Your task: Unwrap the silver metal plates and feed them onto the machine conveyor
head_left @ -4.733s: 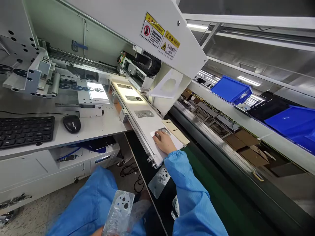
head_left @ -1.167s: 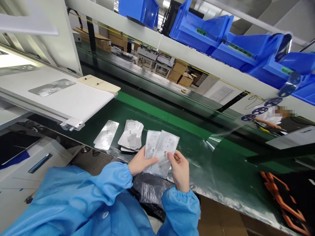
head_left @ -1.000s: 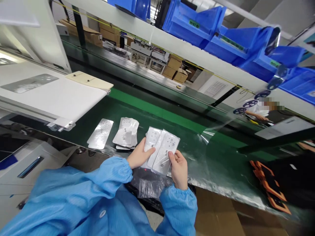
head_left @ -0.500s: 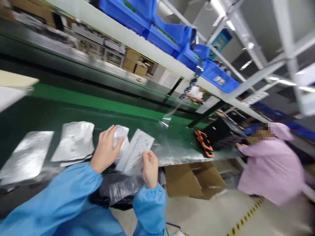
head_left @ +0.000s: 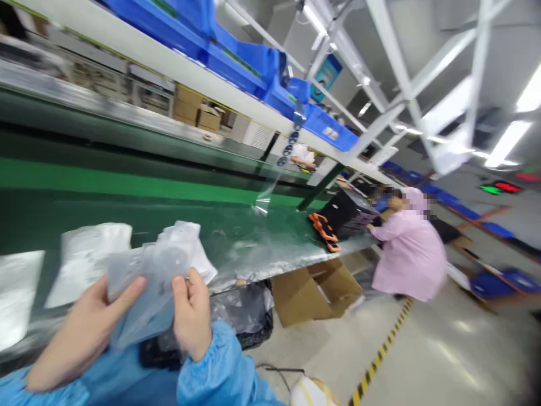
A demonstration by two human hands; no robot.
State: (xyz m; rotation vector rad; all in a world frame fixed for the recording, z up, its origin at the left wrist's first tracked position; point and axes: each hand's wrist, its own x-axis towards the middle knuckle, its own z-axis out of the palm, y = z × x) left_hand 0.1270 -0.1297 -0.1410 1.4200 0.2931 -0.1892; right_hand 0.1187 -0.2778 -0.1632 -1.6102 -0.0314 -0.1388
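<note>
My left hand (head_left: 95, 316) grips the left side of a translucent plastic bag (head_left: 147, 304), thumb across its front. My right hand (head_left: 192, 316) pinches the bag's right side between thumb and fingers. The bag is tilted above the bench's near edge. Just beyond it lies a small pile of white printed bags or sheets (head_left: 196, 251), partly covered by the bag. Further left is a larger pile of whitish printed bags (head_left: 91, 254), with a shiny pale sheet or bag (head_left: 19, 293) at the far left. Motion blur hides the print.
The green bench (head_left: 236, 231) runs off to the right, carrying orange clamp-like pieces (head_left: 324, 231) beside a black box (head_left: 349, 211). Below its edge are a black-lined bin (head_left: 249, 310) and an open carton (head_left: 304, 293). Blue bins (head_left: 236, 62) line the shelf above. A person in pink (head_left: 408, 248) bends at the far end.
The view has swung to the right. My hands have brought the translucent bag off the bench toward my body, and my left hand has moved from the small pile to the bag's left side.
</note>
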